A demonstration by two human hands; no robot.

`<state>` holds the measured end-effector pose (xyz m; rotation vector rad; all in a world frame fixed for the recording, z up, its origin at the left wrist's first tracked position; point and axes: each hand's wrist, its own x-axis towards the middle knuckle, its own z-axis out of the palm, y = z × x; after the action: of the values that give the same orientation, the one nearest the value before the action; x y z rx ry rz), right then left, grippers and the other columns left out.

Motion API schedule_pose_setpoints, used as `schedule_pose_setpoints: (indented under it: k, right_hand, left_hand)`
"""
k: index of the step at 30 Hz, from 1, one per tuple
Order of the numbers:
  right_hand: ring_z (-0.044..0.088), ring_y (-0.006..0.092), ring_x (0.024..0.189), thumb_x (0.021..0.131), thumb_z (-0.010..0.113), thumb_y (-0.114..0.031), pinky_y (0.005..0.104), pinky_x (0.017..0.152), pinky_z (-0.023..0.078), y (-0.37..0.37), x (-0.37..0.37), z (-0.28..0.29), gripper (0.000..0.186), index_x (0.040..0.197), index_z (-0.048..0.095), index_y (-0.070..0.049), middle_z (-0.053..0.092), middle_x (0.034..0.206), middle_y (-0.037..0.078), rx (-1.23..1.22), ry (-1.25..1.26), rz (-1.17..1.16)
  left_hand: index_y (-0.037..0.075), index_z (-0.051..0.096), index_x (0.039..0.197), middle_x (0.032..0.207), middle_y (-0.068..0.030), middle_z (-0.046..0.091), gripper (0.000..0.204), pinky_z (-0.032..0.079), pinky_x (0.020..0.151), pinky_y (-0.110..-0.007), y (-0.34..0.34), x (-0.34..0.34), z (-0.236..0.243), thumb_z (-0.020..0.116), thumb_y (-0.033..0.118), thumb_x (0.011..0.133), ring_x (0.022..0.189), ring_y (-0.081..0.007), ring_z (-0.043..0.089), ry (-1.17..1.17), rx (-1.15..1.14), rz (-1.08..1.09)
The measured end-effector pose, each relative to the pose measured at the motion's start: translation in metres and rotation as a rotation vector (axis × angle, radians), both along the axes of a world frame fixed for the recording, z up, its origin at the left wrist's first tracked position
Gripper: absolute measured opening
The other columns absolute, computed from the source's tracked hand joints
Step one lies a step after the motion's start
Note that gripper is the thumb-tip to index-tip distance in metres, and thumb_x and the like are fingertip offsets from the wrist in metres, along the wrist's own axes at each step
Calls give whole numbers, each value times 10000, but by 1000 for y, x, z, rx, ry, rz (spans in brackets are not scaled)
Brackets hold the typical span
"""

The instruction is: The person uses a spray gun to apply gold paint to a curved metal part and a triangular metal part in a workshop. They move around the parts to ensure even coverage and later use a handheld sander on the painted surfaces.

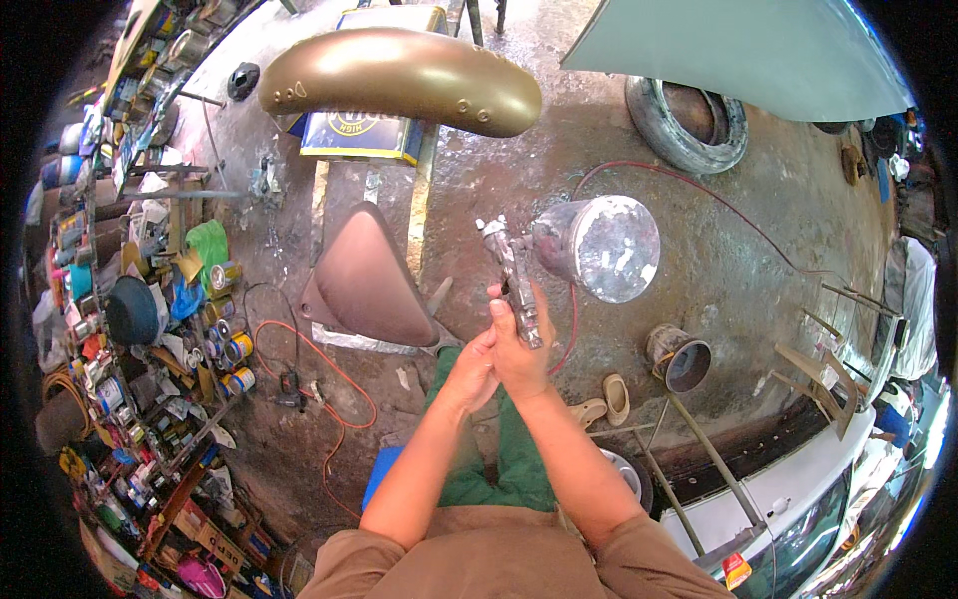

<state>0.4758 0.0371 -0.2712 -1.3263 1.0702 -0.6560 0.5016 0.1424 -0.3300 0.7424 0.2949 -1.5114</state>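
Note:
A metal spray gun with a large paint-spattered cup is in front of me, its cup to the right. My right hand is wrapped round the gun's handle. Pressed against the right hand, my left hand is closed at the gun's lower end, and some of its fingers are hidden. Left of the gun, a brown triangular panel is propped up off the floor. Farther off, a gold-bronze curved fender rests across a blue and yellow tin.
A dark red hose loops across the floor behind the cup. An orange cord lies at left, beside shelves crowded with cans. At right are a tyre, an open metal can, slippers and a pale panel.

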Motion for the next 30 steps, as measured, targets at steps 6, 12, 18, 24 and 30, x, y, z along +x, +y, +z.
schedule_pose_setpoints:
  k: [6,12,18,24,30]
  right_hand:
    - [652,149,928,957,651,-113,321,830,531,-1,-9,-10,221,1154,639,-15,713,1022,57,-75,50,49]
    - [657,158,944,951,675,-108,327,851,534,-3,-16,1,270,1196,627,-4,715,1046,75,-33,3,28]
    - [692,212,943,929,723,-103,364,851,556,-1,-29,-20,432,1316,568,8,710,1098,146,-183,69,189]
    - [694,210,927,923,732,-112,348,824,553,-3,-41,-29,445,1317,558,2,704,1071,152,-315,160,105]
    - [658,223,973,956,699,-179,356,861,517,-8,-49,-22,351,1258,627,-14,680,1085,134,27,123,-172]
  left_hand:
    - [40,530,1398,1355,-22,604,425,441,1074,-345,-2,-4,1,605,178,1002,1235,-150,578,5,12,-7]
    - [45,597,1311,1320,-26,626,342,435,1073,-348,-5,-7,6,618,187,1000,1210,-148,587,-43,54,-51]
    - [55,634,1243,1279,-19,647,281,422,1078,-358,-11,-4,9,629,174,988,1195,-155,590,-19,138,-44]
    - [44,626,1260,1274,-13,652,297,421,1072,-345,-12,-12,3,629,165,988,1183,-149,593,-63,112,-121]
    - [24,593,1338,1311,-19,639,369,419,1074,-330,-17,-28,-8,614,160,995,1192,-129,585,-82,75,-212]
